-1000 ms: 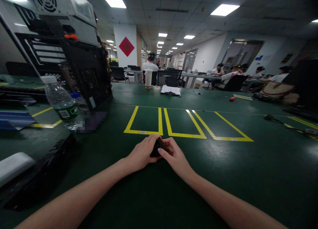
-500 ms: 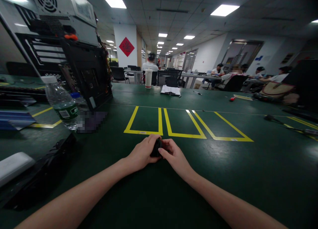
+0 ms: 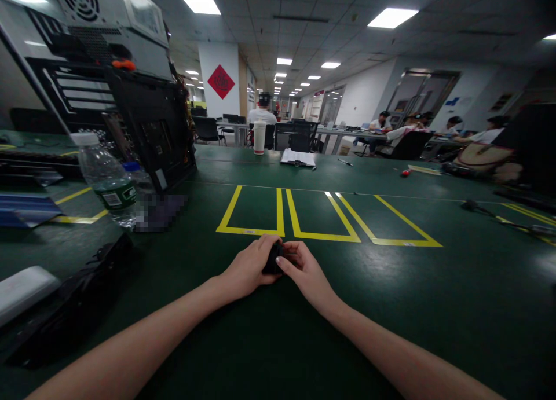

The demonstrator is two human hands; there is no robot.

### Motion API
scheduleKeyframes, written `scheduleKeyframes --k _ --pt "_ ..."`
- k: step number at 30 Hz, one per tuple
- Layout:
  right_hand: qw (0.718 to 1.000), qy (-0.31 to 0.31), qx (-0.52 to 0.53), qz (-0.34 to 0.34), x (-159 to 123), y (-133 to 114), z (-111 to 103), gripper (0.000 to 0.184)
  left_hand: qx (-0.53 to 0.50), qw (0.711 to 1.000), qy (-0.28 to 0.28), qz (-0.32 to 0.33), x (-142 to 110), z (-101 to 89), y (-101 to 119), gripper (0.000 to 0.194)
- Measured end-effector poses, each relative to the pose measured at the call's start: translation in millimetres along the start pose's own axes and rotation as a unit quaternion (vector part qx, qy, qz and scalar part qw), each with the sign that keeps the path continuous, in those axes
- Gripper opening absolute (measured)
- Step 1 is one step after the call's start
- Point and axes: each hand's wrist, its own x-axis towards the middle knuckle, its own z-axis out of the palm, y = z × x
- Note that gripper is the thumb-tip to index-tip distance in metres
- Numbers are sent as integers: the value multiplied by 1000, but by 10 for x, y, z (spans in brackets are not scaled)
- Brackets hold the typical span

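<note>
A small black object (image 3: 272, 260) is held between my two hands near the middle of the green table (image 3: 278, 342); its kind is hard to make out, as fingers cover much of it. My left hand (image 3: 249, 265) wraps round it from the left, fingers over the top and thumb below. From the other side my right hand (image 3: 306, 272) pinches its edge with thumb and fingertips. Just beyond both hands lie yellow tape outlines (image 3: 325, 236) on the tabletop.
At left stands an open computer case (image 3: 160, 139) with a power supply (image 3: 125, 29) on top. Nearer are a water bottle (image 3: 110, 183), a dark bundle (image 3: 82, 296) and a white box (image 3: 24, 293). A tall cup (image 3: 259, 138) and clipboard (image 3: 298, 157) sit at the far edge.
</note>
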Motion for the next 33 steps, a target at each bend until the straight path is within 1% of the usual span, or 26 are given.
scheduleKeyframes --k 3,8,12,18,20,23,25,30,33 --pt "1000 -5 -1 3 -6 -15 -1 25 -7 1000 -6 -7 -3 -23 28 58" --pt "1000 -23 -6 -20 -50 -67 -3 19 -16 1000 -18 -14 -13 -60 57 56" --pt "999 -22 22 -21 -45 -53 0 15 -13 1000 -8 -10 -10 -37 39 56" --pt "1000 -8 9 14 7 -23 -3 24 -7 1000 -3 -6 1 -9 17 56" --pt "1000 -22 6 17 4 -32 -12 23 -5 1000 -3 -7 -2 -14 21 56" --pt "999 -49 10 0 -14 -38 -37 20 -5 1000 -3 -7 -8 -20 28 56" --pt "998 -61 20 -9 -21 -33 -56 20 -6 1000 -3 -8 -11 -21 31 57" --pt "998 -58 36 -12 8 -30 -86 15 -15 1000 -5 -12 -12 -27 40 55" --pt "998 -55 18 14 42 -31 -101 19 -17 1000 -4 -13 -12 -31 43 54"
